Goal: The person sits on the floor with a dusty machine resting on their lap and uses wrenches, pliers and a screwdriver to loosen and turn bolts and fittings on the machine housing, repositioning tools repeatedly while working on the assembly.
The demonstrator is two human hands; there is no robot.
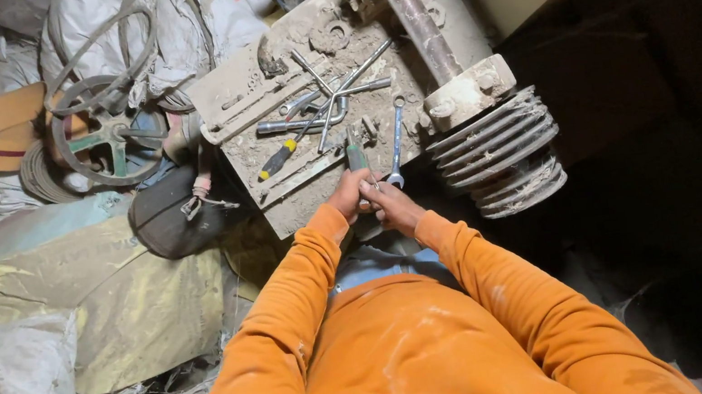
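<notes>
Entry: left hand (349, 195) and right hand (390, 203) were closed together on a green-handled tool (356, 156) beside the spanner (396, 145); firm, steady two-handed hold judged advisable.

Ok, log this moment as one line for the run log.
left hand: on green-handled tool | right hand: at spanner | both at dusty metal plate edge, beside grooved pulley

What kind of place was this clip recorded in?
Most likely a small machine repair workshop. A dusty machine base carries loose wrenches and a screwdriver, next to a grooved belt pulley. A spoked wheel with belts lies among sacks on the floor.
</notes>
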